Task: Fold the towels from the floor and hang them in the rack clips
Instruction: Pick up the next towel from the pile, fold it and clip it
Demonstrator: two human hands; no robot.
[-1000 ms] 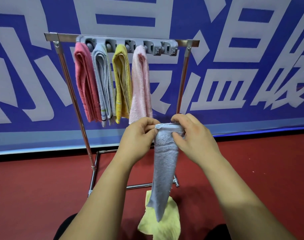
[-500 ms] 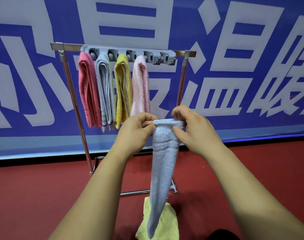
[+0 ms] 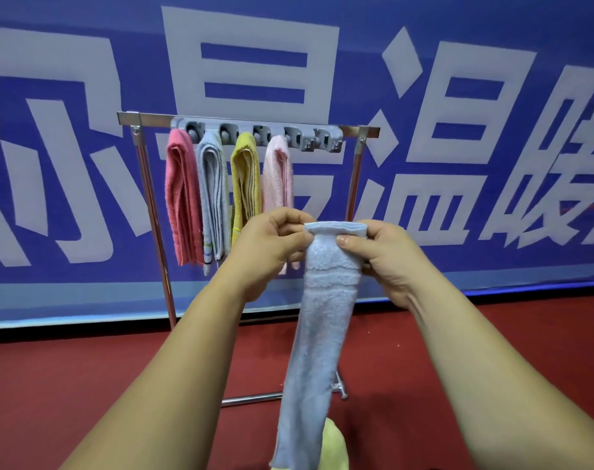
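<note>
Pinching the top hem of a folded blue towel (image 3: pixel 322 317), the left hand (image 3: pixel 271 242) and right hand (image 3: pixel 387 256) hold it up near the camera, thumbs and fingers curled on its corners; it hangs long and narrow toward the floor (image 3: pixel 85 385). On the far rack (image 3: pixel 153 215), the clip bar (image 3: pixel 288 134) carries, left to right, a rose towel (image 3: pixel 182 198), grey towel (image 3: pixel 214 198), mustard towel (image 3: pixel 244 184) and pink towel (image 3: pixel 277 178). A yellow towel (image 3: pixel 334 442) lies on the floor behind the blue towel's lower end
</note>
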